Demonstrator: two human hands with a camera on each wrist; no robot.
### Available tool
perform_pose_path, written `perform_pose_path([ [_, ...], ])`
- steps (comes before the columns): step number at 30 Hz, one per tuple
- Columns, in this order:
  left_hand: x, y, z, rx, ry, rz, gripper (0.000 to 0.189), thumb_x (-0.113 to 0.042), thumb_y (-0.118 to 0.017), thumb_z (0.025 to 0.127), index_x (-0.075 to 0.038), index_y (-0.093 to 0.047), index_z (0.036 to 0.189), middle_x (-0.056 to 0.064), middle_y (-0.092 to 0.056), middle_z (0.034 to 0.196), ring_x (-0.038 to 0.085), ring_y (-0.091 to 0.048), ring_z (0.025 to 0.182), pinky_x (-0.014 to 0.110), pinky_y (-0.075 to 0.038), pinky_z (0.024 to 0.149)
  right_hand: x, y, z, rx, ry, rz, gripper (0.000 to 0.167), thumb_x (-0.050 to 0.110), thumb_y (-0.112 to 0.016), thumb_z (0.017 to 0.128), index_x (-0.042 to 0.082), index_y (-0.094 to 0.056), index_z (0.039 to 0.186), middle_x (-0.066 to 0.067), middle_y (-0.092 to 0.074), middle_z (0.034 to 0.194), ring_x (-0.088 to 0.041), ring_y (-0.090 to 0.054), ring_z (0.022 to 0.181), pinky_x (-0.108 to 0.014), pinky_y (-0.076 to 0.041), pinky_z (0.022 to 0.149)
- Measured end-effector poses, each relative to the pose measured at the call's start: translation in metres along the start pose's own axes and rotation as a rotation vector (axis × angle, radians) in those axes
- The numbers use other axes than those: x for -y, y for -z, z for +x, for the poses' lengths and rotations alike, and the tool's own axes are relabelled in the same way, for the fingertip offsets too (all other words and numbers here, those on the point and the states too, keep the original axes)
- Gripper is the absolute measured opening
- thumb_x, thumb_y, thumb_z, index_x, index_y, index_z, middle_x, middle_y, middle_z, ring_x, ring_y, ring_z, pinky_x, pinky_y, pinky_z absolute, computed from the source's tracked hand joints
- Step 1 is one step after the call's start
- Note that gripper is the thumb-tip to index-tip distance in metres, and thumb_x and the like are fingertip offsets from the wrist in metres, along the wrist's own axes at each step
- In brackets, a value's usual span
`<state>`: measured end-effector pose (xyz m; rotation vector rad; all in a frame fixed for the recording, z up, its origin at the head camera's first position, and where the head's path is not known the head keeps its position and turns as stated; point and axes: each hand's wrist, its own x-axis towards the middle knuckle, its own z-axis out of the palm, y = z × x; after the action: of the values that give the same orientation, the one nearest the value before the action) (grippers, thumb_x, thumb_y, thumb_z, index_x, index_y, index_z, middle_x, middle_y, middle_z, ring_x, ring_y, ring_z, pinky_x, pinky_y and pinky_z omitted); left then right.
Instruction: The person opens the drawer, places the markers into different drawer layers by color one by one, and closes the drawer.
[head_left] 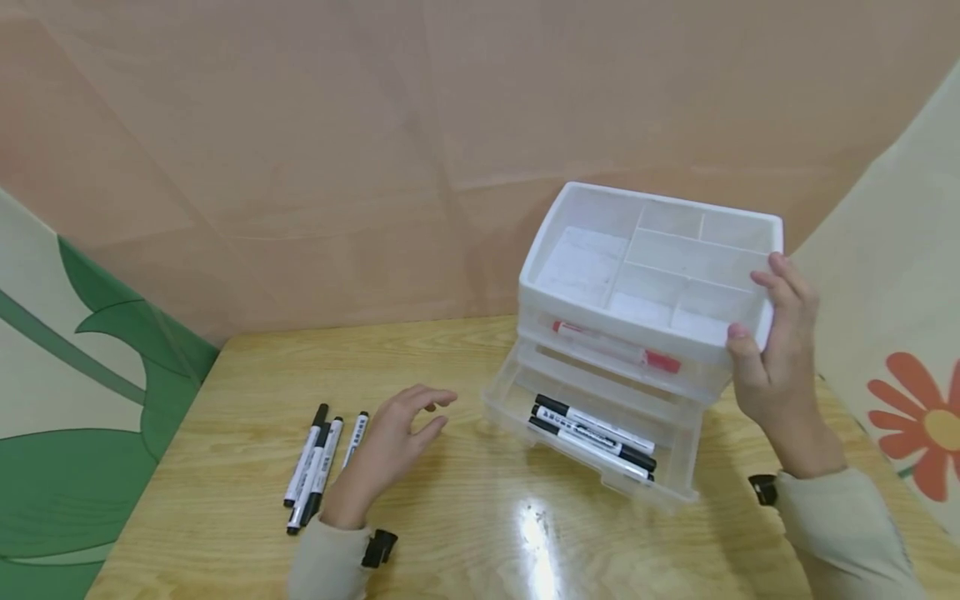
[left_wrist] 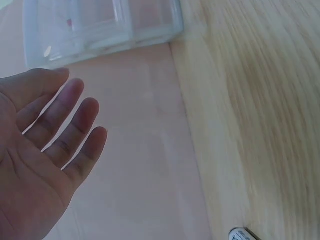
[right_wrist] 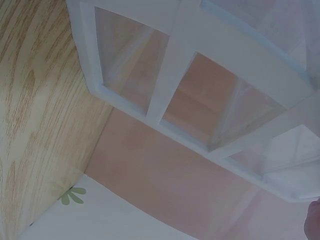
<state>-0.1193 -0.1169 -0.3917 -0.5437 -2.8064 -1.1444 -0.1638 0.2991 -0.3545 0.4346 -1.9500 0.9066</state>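
Note:
A white plastic drawer organizer [head_left: 555, 300] stands at the right, its divided top tray facing up. My right hand [head_left: 783, 358] grips the tray's right end, thumb over the front corner and fingers along the side rim. In the right wrist view, the organizer's framed side [right_wrist: 167, 87] fills much of the picture, with one fingertip [right_wrist: 312, 222] at the edge. Below, the clear lower drawer [head_left: 678, 450] is pulled out and contains several black-and-white markers [head_left: 592, 433]. Empty and relaxed, my left hand [head_left: 393, 437] hovers between the organizer and several loose markers [head_left: 311, 471].
A red marker [head_left: 615, 346] shows through the organizer's upper drawer. The wooden table [head_left: 450, 517] meets a tan cloth backdrop [head_left: 337, 208] behind. Printed panels flank it, with a green leaf [head_left: 67, 475] at left and a red flower [head_left: 915, 392] at right.

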Motion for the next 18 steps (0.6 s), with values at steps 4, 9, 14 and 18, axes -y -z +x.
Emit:
perform_pose_path([
  [4,0.005,0.001,-0.004,0.004,0.027,0.0,0.03,-0.009,-0.069,0.092,-0.016,-0.068,0.122,0.0,-0.069,0.119,0.021,-0.064,0.106,0.042,-0.055,0.092,0.003,0.0,0.001,0.0,-0.005,-0.006,0.078,0.055,-0.047,0.096,-0.013,-0.043,0.134,-0.023,-0.035,0.151,-0.027,-0.031,0.145,-0.036,-0.029,0.116],
  [9,0.011,0.002,-0.008,0.018,0.063,0.003,0.031,-0.009,-0.069,0.092,-0.015,-0.068,0.122,0.0,-0.069,0.119,0.022,-0.063,0.107,0.043,-0.055,0.093,0.013,-0.002,0.004,-0.008,-0.006,-0.005,0.077,0.054,-0.046,0.097,-0.015,-0.042,0.132,-0.03,-0.034,0.149,-0.029,-0.031,0.145,-0.039,-0.027,0.116],
  [14,0.017,0.002,-0.012,0.023,0.098,0.016,0.031,-0.009,-0.069,0.092,-0.016,-0.068,0.122,0.001,-0.069,0.118,0.022,-0.062,0.107,0.044,-0.055,0.094,0.014,-0.002,0.004,-0.006,-0.008,-0.005,0.076,0.053,-0.046,0.097,-0.015,-0.042,0.132,-0.03,-0.034,0.149,-0.027,-0.03,0.145,-0.038,-0.028,0.116],
  [18,0.022,0.003,-0.016,0.028,0.127,0.023,0.032,-0.009,-0.069,0.092,-0.015,-0.068,0.123,0.002,-0.069,0.119,0.023,-0.062,0.109,0.045,-0.054,0.095,0.006,-0.001,0.002,0.004,-0.005,-0.006,0.076,0.053,-0.047,0.097,-0.013,-0.042,0.134,-0.024,-0.034,0.151,-0.026,-0.031,0.145,-0.038,-0.029,0.116],
])
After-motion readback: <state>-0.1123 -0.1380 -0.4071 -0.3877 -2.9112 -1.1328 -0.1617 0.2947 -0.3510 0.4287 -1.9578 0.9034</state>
